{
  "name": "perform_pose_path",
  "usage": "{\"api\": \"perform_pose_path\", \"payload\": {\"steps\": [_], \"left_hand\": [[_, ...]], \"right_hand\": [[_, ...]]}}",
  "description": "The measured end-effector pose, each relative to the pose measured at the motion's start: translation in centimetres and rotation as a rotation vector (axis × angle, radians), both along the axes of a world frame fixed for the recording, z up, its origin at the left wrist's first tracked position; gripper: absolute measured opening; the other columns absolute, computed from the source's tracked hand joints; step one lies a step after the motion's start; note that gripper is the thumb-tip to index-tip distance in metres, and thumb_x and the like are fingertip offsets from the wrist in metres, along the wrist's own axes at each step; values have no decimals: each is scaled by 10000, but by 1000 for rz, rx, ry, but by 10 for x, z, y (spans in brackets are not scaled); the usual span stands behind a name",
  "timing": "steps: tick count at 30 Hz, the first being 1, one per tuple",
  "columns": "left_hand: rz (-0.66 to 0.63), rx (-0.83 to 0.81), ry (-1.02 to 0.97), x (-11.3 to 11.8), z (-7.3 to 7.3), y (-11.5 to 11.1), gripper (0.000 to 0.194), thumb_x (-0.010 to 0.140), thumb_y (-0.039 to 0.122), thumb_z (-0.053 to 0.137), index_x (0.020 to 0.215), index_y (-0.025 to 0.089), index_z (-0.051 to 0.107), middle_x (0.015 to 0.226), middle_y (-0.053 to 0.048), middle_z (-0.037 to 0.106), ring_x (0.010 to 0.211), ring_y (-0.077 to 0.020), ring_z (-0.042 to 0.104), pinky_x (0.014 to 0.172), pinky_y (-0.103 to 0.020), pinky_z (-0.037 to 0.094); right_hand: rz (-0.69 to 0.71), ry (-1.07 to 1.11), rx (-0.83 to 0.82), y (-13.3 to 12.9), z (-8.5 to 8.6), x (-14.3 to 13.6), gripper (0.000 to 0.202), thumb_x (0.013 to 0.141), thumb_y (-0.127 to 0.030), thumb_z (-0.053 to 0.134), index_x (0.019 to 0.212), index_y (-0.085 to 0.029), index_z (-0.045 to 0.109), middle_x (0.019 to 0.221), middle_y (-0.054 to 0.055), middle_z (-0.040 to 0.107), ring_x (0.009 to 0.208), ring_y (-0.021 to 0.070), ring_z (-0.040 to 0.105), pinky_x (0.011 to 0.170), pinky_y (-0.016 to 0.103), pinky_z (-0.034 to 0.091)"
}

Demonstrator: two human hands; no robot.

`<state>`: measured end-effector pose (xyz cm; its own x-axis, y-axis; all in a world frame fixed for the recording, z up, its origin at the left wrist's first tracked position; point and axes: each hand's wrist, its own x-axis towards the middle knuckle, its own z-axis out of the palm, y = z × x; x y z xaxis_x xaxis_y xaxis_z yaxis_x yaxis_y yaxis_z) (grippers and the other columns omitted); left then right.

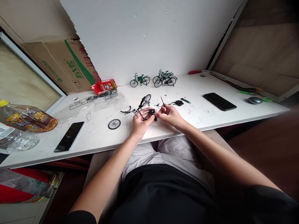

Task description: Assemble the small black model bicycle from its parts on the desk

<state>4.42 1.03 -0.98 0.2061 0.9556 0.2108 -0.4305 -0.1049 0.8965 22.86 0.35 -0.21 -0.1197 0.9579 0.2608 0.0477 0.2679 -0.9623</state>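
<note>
A small black model bicycle frame [141,110] with one wheel attached is gripped in my left hand [140,125], over the white table [98,137]. My right hand [172,115] is closed around a thin dark tool [163,102] that points up and away. Its fingertips meet the black round part [152,111] at the near end of the frame, beside my left fingertips. Left of my left hand, a loose spoked wheel [114,124] lies flat. Tiny black parts [158,105] are scattered just beyond my hands.
Assembled model bicycles [140,80] stand at the back. Phones lie at left [69,137] and right [220,101], with a mouse [255,100] farther right. Bottles [30,117] lie far left, near a red packet [104,86] and black part frames. A black piece [179,103] lies right of centre.
</note>
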Motion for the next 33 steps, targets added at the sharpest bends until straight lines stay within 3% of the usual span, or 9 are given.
{"api": "perform_pose_path", "payload": {"steps": [8, 15, 26, 33], "left_hand": [[20, 42, 12, -1, 3, -3, 495, 700, 334, 973, 1092, 179, 715, 1102, -145, 849, 1145, -334, 803, 1111, -520, 585], [58, 156, 89, -2, 4, -9, 411, 778, 324, 927, 1094, 187, 704, 1116, -147, 845, 1118, -322, 810, 1067, -493, 619], [194, 324, 228, -1, 11, -18, 287, 815, 249, 861, 1062, 188, 729, 1131, -121, 836, 1054, -295, 821, 1060, -460, 634], [310, 458, 318, -4, 4, -17, 242, 859, 195, 802, 1099, 212, 776, 1152, -109, 832, 1084, -300, 804, 1095, -475, 601]], "right_hand": [[10, -2, -48, -7, 16, 1, 702, 768, -619, 909, 793, -266, 302, 867, 37, 761, 702, 146, 568, 602, 310, 390], [11, 5, -41, -10, 26, 2, 754, 712, -621, 944, 770, -271, 279, 979, 106, 825, 917, 256, 727, 729, 376, 531], [47, 32, -51, -13, 33, 0, 736, 690, -545, 980, 774, -264, 305, 957, 91, 811, 787, 191, 667, 587, 316, 443], [58, 20, -51, -14, 34, -1, 724, 704, -518, 978, 786, -265, 305, 1003, 88, 805, 874, 219, 704, 651, 340, 528]]}}
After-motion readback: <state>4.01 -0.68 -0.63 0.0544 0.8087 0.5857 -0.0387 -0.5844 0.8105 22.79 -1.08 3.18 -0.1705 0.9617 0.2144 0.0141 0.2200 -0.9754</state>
